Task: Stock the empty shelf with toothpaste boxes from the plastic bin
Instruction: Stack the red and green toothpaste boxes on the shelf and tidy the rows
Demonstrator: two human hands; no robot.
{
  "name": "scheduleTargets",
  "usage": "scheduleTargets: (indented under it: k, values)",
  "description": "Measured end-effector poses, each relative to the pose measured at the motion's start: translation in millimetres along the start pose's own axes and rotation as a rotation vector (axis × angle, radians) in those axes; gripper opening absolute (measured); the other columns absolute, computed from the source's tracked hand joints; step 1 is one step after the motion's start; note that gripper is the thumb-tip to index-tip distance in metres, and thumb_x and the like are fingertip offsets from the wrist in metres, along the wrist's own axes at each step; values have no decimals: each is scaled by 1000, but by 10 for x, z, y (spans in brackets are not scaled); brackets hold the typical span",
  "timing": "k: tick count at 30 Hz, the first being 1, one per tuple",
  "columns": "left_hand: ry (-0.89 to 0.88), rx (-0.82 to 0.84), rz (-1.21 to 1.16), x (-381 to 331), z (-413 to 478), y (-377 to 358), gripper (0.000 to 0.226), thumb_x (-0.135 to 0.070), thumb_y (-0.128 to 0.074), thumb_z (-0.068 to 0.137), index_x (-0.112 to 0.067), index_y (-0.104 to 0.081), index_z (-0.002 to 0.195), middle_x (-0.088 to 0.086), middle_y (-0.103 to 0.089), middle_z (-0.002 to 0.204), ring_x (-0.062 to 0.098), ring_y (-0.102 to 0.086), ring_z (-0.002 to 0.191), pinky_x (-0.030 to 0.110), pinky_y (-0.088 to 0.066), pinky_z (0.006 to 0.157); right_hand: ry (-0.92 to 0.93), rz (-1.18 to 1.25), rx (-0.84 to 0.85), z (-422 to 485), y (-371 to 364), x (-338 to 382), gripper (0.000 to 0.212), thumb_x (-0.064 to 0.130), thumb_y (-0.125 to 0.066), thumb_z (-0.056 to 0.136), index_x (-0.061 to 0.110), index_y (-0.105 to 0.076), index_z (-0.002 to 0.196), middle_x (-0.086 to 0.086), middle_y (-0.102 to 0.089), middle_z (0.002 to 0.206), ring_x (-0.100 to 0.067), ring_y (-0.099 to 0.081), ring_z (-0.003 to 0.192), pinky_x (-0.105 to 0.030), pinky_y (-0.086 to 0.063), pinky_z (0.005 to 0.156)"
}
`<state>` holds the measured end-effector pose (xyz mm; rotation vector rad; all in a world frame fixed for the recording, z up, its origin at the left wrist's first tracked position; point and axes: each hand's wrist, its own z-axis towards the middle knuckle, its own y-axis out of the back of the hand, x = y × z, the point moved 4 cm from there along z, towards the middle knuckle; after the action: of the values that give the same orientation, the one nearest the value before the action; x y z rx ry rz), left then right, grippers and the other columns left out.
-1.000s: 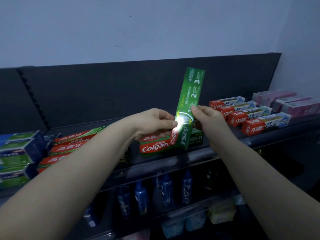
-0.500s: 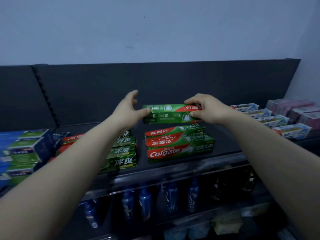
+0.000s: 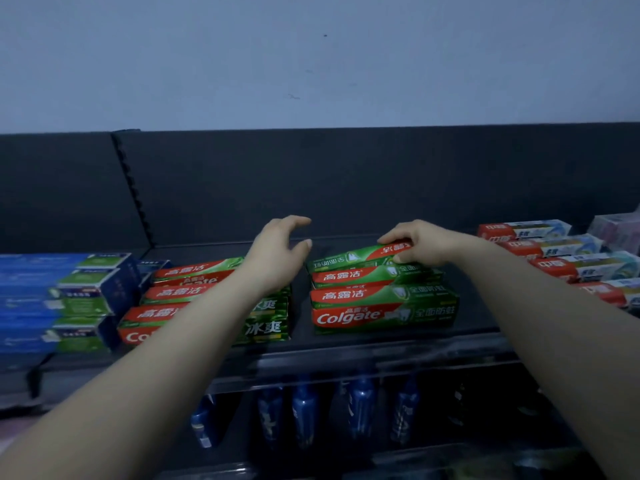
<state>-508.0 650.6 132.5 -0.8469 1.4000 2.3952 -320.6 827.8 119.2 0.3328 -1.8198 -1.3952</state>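
Right hand [image 3: 419,244]: fingers curled over the red end of the top toothpaste box [image 3: 346,259], thumb against its front face, gripping it. Left hand [image 3: 280,251]: fingers loosely spread and slightly bent, holding nothing, just off the box's green end and not touching it.

Top toothpaste box: between the two hands, lying lengthwise on the stack of green toothpaste boxes [image 3: 384,306] directly under the right hand (print upside down from this view).

Under the left forearm: a second stack of red-and-green boxes [image 3: 173,292], several layers deep. Well to the left of the left hand: blue boxes [image 3: 69,299], piled. To the right of the right hand: red-and-white boxes [image 3: 554,249] in stepped rows. Beyond these, at the frame edge: pale pink boxes [image 3: 616,230], blurred.

Shelf [image 3: 301,323]: dark deck, bare strip between the two green stacks, clear rail along the front edge. Below both forearms, on a lower level: blue bottles [image 3: 304,410], upright in a row. Behind both hands: dark back panel [image 3: 346,185], notched upright at its left. Above the panel: pale wall [image 3: 311,64], dim light.
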Motion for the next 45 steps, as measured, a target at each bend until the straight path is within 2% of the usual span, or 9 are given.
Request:
scheduleTargets:
  k: [5,10,15,22,28,31,37,41,45]
  values:
    - [2,-52,-42,2,-69,-16,36,-24,-50,96,-26,-50,132,-2,-48,136,14,-43,127,21,-30,97,-4,142,-47,-210,1,-74,47,17,-63,91,27,-51,135,5,-47,140,-16,-44,128,-32,-39,102]
    - [-66,-24,-72,-151,-148,-94,36,-21,-51,95,-23,-51,131,0,-50,134,16,-44,127,26,-32,103,28,182,-358,-697,87,-55,42,20,-61,91,30,-53,131,6,-46,141,-12,-38,134,-30,-32,108]
    - [-196,4,-51,-361,-318,-143,39,-18,-51,94,-19,-49,134,3,-49,135,18,-42,128,22,-29,101,-43,181,-571,-1367,-20,127,46,19,-60,92,25,-49,136,3,-47,141,-13,-40,132,-28,-31,107]
    - [-287,172,104,-447,-197,-275,45,-20,-51,95,-15,-43,139,9,-47,141,26,-42,130,32,-31,107,-204,129,-617,-2050,-397,370,49,24,-61,91,29,-46,137,6,-46,142,-13,-40,132,-23,-32,100]
    - [-327,342,137,-492,-11,-420,51,-31,-54,94,-18,-40,142,6,-46,143,24,-43,131,32,-35,105,-240,109,-645,-1969,-585,567,50,22,-61,91,23,-46,139,2,-48,142,-15,-44,129,-20,-33,96]
    - [-306,409,199,-522,120,-552,55,-34,-55,94,-18,-37,143,7,-45,144,25,-43,131,31,-36,104,-213,62,-634,-1828,-505,544,50,20,-61,91,20,-46,139,0,-49,141,-17,-43,131,-23,-32,101]
    - [-141,564,368,-451,587,-905,63,-48,-55,91,-20,-36,144,6,-48,141,26,-49,124,38,-41,103,-112,48,-582,-1514,-199,209,46,21,-58,93,19,-48,138,2,-48,141,-13,-41,131,-13,-26,94]
    - [-100,734,348,-447,799,-1035,40,-51,-56,89,-26,-60,120,-6,-65,113,14,-63,99,41,-48,96,-78,71,-523,-1288,10,-83,45,22,-59,93,19,-49,136,1,-48,142,-15,-39,133,-20,-27,100]
    - [-174,750,315,-476,878,-1067,21,-44,-60,88,-25,-64,97,-8,-69,94,9,-66,86,34,-54,84,-34,140,-504,-1044,132,-307,43,24,-59,92,23,-51,135,3,-50,139,-12,-41,131,-23,-31,102]
